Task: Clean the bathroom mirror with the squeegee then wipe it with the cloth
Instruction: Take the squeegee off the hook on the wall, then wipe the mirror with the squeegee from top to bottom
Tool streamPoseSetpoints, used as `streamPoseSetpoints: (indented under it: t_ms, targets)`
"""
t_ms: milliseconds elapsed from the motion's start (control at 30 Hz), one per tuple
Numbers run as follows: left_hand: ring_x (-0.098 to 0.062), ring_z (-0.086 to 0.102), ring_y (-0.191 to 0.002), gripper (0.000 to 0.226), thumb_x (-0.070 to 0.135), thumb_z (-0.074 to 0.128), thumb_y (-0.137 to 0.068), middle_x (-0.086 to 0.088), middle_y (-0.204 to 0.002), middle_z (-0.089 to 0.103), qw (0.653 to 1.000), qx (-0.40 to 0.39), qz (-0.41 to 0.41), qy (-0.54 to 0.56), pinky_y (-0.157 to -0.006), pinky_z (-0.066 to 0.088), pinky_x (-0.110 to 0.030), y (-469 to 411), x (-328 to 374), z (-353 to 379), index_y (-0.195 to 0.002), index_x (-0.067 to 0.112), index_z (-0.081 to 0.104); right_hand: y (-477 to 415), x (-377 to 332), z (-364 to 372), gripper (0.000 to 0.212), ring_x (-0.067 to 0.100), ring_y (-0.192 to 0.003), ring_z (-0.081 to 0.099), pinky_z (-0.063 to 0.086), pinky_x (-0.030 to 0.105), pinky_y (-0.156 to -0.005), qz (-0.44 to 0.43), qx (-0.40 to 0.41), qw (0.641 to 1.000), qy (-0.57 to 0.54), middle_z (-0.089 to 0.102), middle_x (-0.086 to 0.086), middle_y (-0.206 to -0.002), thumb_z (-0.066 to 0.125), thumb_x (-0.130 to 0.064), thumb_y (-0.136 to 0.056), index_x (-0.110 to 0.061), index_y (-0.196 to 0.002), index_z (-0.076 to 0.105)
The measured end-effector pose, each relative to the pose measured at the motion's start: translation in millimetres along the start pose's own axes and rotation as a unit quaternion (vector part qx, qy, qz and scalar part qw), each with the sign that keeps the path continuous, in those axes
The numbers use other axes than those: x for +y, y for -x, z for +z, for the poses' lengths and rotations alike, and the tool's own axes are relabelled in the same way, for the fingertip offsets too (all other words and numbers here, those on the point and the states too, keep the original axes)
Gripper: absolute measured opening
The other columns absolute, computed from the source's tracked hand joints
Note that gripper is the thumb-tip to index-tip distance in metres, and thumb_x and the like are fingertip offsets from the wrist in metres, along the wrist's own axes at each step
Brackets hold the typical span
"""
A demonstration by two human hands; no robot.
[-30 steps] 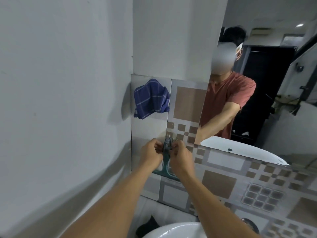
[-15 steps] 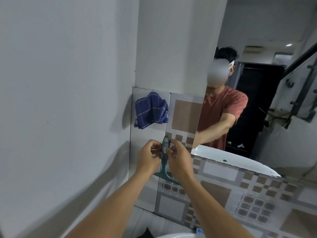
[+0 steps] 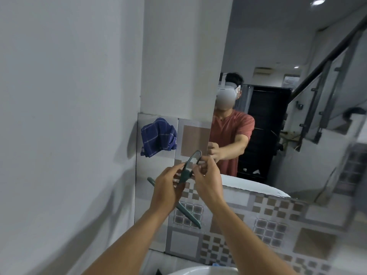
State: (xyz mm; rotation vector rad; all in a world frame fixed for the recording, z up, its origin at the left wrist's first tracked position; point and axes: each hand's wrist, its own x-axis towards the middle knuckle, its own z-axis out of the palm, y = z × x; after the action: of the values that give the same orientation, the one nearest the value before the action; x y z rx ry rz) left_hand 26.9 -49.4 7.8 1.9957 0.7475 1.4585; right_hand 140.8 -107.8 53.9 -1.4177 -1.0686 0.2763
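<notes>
A green squeegee (image 3: 186, 171) is held up in front of the tiled wall, its looped handle at the top and its blade (image 3: 189, 214) slanting down to the right. My left hand (image 3: 168, 188) grips the handle from the left. My right hand (image 3: 207, 180) pinches the handle loop from the right. A blue checked cloth (image 3: 157, 139) hangs on the wall tile above and left of my hands. The mirror (image 3: 297, 96) fills the upper right and shows a person in a red shirt.
A plain white wall (image 3: 69, 116) closes the left side. Patterned grey and brown tiles (image 3: 268, 225) run below the mirror. The rim of a white sink (image 3: 202, 270) shows at the bottom edge.
Both hands have lifted the squeegee off the wall and tilted it, so its blade now slants down to the right. The view has tipped upward, showing more of the mirror.
</notes>
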Motion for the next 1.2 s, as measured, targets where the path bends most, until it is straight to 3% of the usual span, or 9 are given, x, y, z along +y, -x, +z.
streamPoseSetpoints:
  t_ms: [67,167,300,400,500,600,733,1000,1200]
  targets:
    - [-0.011,0.066,-0.099,0.049,0.006,0.073,-0.087,0.002,-0.113,0.067,0.998,-0.012,0.04,-0.041,-0.086,0.059,-0.029,2,10,1,-0.132,0.019,0.062,4,-4,-13,0.012,0.025,-0.081,0.071,0.062,0.044,-0.07,0.002,0.022,1.0,-0.013,0.071,0.0,-0.087,0.062,-0.015,-0.096,-0.025,-0.102,0.058]
    - [-0.01,0.065,-0.095,0.05,0.002,0.072,-0.086,0.002,-0.11,0.069,0.994,-0.034,0.081,-0.058,-0.084,0.059,-0.031,1,30,7,-0.132,0.02,0.063,12,-10,-38,0.012,0.021,-0.084,0.071,0.062,0.039,-0.072,-0.01,0.052,0.998,-0.028,0.071,-0.001,-0.09,0.063,-0.015,-0.095,-0.022,-0.103,0.058]
    - [-0.017,0.066,-0.099,0.046,0.011,0.071,-0.089,-0.003,-0.117,0.07,0.986,-0.042,0.131,-0.095,-0.09,0.058,-0.036,1,59,20,-0.134,0.014,0.062,21,-21,-78,0.038,0.013,-0.083,0.072,0.062,0.035,-0.075,-0.044,0.067,0.996,-0.026,0.07,-0.002,-0.093,0.065,-0.01,-0.092,-0.026,-0.123,0.049]
    - [-0.021,0.066,-0.102,0.046,0.013,0.07,-0.092,-0.004,-0.121,0.069,0.973,-0.059,0.171,-0.144,-0.092,0.057,-0.036,0,82,28,-0.137,0.015,0.06,25,-33,-113,0.059,0.009,-0.09,0.064,0.057,0.022,-0.077,-0.099,0.065,0.99,0.079,0.061,0.001,-0.114,0.064,-0.005,-0.09,-0.029,-0.139,0.042]
    - [-0.022,0.067,-0.1,0.049,0.007,0.069,-0.091,-0.003,-0.119,0.069,0.951,-0.085,0.232,-0.188,-0.088,0.059,-0.038,-8,110,34,-0.137,0.017,0.06,23,-43,-148,0.058,0.021,-0.127,0.047,0.049,0.036,-0.104,-0.173,0.031,0.947,0.268,0.039,0.0,-0.147,0.059,-0.013,-0.09,-0.027,-0.145,0.045]
    - [-0.023,0.069,-0.1,0.046,0.003,0.069,-0.09,-0.004,-0.117,0.07,0.933,-0.104,0.276,-0.204,-0.087,0.059,-0.039,-23,139,39,-0.134,0.015,0.063,18,-60,-183,0.054,0.024,-0.142,0.032,0.037,0.045,-0.115,-0.24,-0.016,0.882,0.404,0.042,0.001,-0.152,0.055,-0.022,-0.089,-0.019,-0.142,0.053]
    - [-0.025,0.07,-0.103,0.037,0.002,0.069,-0.089,-0.008,-0.116,0.072,0.919,-0.104,0.325,-0.197,-0.09,0.058,-0.041,-47,173,45,-0.125,0.011,0.068,1,-81,-218,0.051,0.031,-0.126,0.05,0.045,0.048,-0.104,-0.306,-0.023,0.824,0.477,0.059,0.005,-0.135,0.069,-0.034,-0.091,-0.017,-0.138,0.057]
    - [-0.024,0.069,-0.086,0.025,0.003,0.073,-0.084,-0.009,-0.098,0.074,0.895,-0.088,0.375,-0.226,-0.079,0.06,-0.041,-93,203,45,-0.108,0.007,0.074,-31,-96,-250,0.047,0.024,-0.107,0.053,0.051,0.045,-0.09,-0.344,0.041,0.818,0.46,0.064,0.003,-0.118,0.069,-0.04,-0.09,-0.016,-0.129,0.062]
    - [-0.026,0.068,-0.086,0.022,0.008,0.07,-0.089,-0.008,-0.097,0.072,0.88,-0.066,0.396,-0.253,-0.074,0.059,-0.044,-126,221,51,-0.111,0.008,0.073,-58,-120,-248,0.049,0.026,-0.106,0.059,0.05,0.044,-0.087,-0.374,0.068,0.76,0.526,0.062,0.003,-0.117,0.059,-0.053,-0.092,-0.025,-0.132,0.057]
